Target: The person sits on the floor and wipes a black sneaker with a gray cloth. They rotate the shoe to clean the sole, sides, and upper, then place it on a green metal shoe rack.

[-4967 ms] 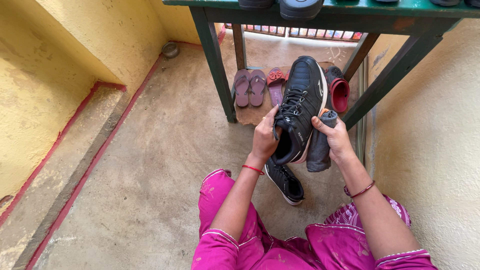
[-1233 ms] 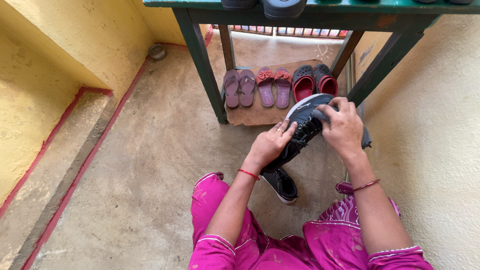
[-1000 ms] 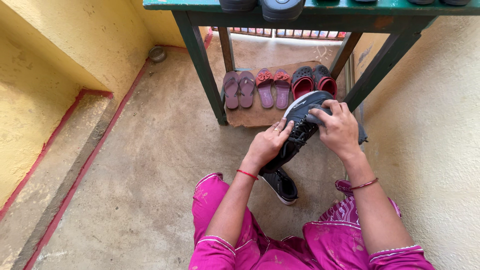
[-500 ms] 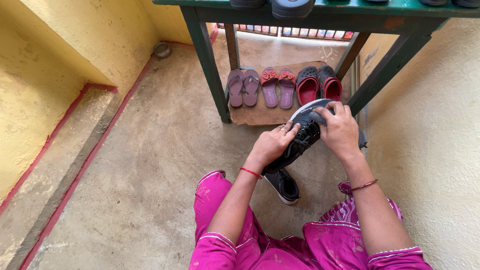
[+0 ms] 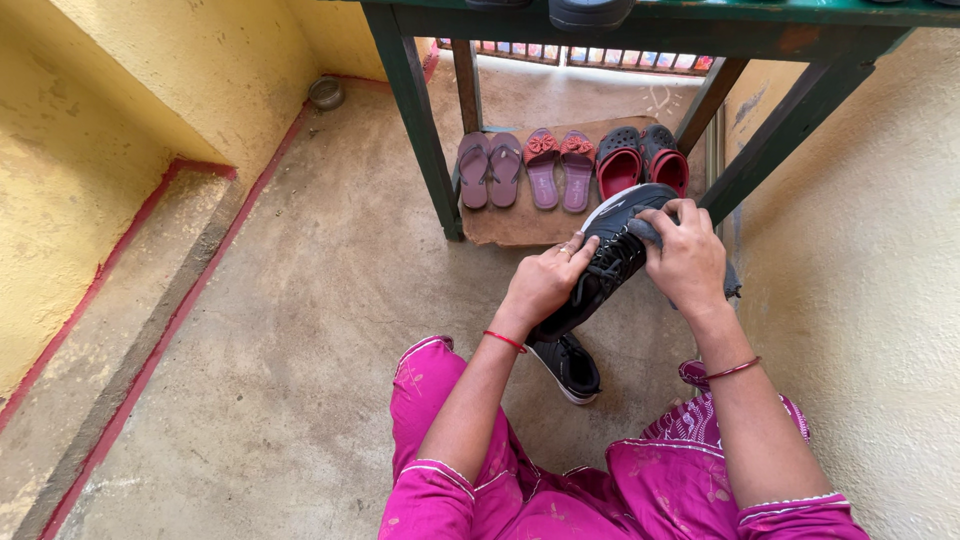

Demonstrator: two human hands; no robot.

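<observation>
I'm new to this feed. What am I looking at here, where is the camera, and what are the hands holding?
There is no machine: the one view comes from a camera worn on a person's head, looking down at their own hands. The left hand steadies a black sneaker held up off the floor. The right hand presses a grey cloth against its toe. A second black sneaker lies on the concrete floor. Under a green table, sandals and clogs stand on a mat.
</observation>
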